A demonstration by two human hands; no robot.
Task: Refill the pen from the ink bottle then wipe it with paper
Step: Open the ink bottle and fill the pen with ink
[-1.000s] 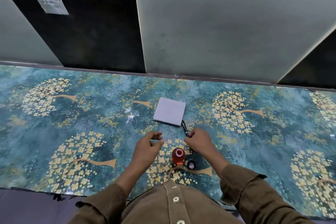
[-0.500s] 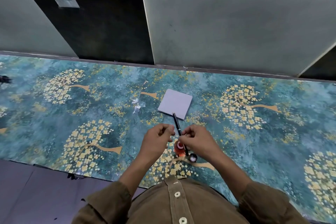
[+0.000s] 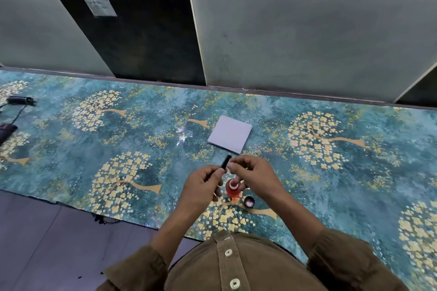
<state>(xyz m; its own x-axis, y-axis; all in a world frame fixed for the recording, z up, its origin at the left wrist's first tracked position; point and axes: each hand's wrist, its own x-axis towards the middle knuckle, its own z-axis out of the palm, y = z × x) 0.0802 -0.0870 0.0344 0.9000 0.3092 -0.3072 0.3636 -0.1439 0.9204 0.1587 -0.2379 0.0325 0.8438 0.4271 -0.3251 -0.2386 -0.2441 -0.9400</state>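
One pen (image 3: 225, 161), one open ink bottle (image 3: 232, 188), one loose cap (image 3: 249, 201) and one paper pad (image 3: 230, 134) sit above or on the floral table cover (image 3: 94, 149). The left hand (image 3: 203, 186) and right hand (image 3: 254, 176) both pinch the pen over the bottle; half a second ago more of its barrel showed.

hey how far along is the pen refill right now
Done: the ink bottle stands open, its cap beside it. In hand: the left hand and right hand both hold the pen above the bottle. Left: filling, then wiping with the paper, which lies untouched.
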